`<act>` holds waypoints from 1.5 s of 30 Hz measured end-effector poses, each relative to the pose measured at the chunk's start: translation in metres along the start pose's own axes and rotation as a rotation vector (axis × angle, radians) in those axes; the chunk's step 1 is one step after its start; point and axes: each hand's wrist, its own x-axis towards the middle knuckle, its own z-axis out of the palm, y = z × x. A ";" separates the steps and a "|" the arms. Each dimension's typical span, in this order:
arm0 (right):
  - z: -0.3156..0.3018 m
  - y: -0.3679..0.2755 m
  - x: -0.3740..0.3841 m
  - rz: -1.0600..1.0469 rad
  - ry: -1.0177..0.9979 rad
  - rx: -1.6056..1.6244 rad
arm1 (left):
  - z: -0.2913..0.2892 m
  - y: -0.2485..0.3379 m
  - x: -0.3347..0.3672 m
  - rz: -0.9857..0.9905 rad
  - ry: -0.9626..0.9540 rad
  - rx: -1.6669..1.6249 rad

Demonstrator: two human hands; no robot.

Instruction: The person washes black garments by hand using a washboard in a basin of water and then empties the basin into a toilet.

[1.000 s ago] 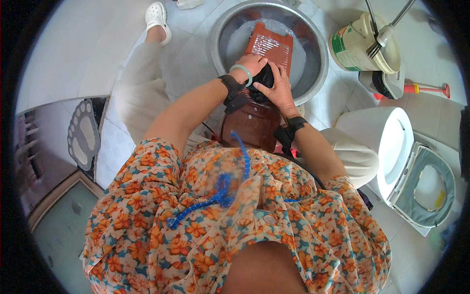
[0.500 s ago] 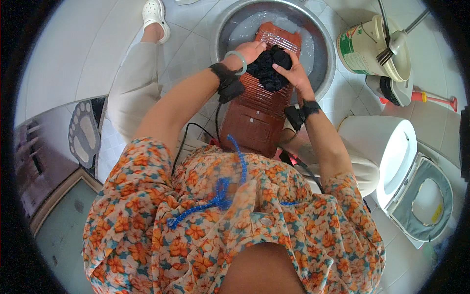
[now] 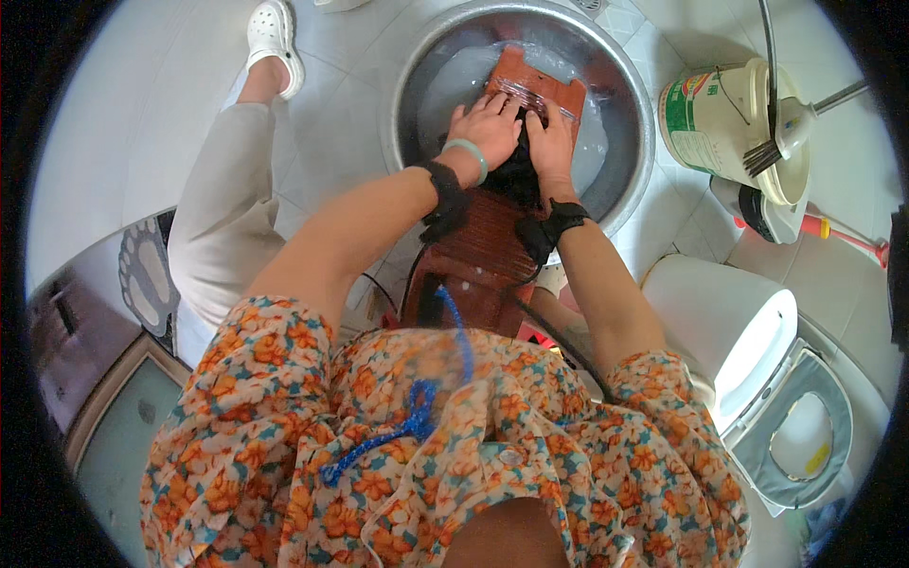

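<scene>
A black cloth (image 3: 516, 177) lies bunched on a ribbed reddish-brown washboard (image 3: 492, 227), whose far end stands in a metal basin (image 3: 407, 104) of cloudy water. My left hand (image 3: 485, 134) presses on the cloth's left side, its fingers stretched forward and apart. On the right side my right hand (image 3: 551, 150) lies against the cloth, fingers also extended toward the board's far end. Both hands are open, leaning on the cloth rather than wrapped round it. Part of the cloth is hidden beneath them.
To the basin's right stands a whitish bucket (image 3: 691, 118) with a brush (image 3: 772, 151) across its rim. Nearer me on the right is a toilet (image 3: 729, 322) with a grey-covered seat (image 3: 843, 435). A person's white clog (image 3: 272, 38) rests on the floor at the left.
My hands have gone from gathering the bunched cloth to lying stretched over it, side by side and nearer the board's far end. The view has shifted slightly.
</scene>
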 end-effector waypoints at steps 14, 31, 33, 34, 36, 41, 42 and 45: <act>-0.014 -0.011 -0.015 0.037 -0.306 0.030 | -0.021 0.004 -0.016 -0.088 -0.256 -0.072; -0.021 0.001 -0.029 0.023 -0.355 0.051 | -0.035 0.018 -0.035 -0.098 -0.192 -0.125; -0.012 -0.019 0.011 0.042 -0.295 0.001 | 0.000 0.007 -0.007 -0.080 0.221 -0.140; -0.009 -0.009 0.016 -0.035 -0.137 -0.081 | 0.012 0.010 0.004 -0.105 0.399 -0.134; -0.019 -0.002 0.007 -0.086 0.015 -0.172 | -0.003 0.020 0.002 -0.172 0.128 -0.128; -0.066 -0.030 -0.087 -0.262 -0.182 0.116 | -0.048 0.016 -0.094 0.028 -0.003 -0.415; -0.070 -0.043 -0.103 -0.394 -0.070 0.141 | -0.045 0.010 -0.124 0.179 0.113 -0.272; -0.060 -0.024 -0.091 -0.329 -0.205 0.050 | -0.045 0.015 -0.105 0.230 0.020 -0.091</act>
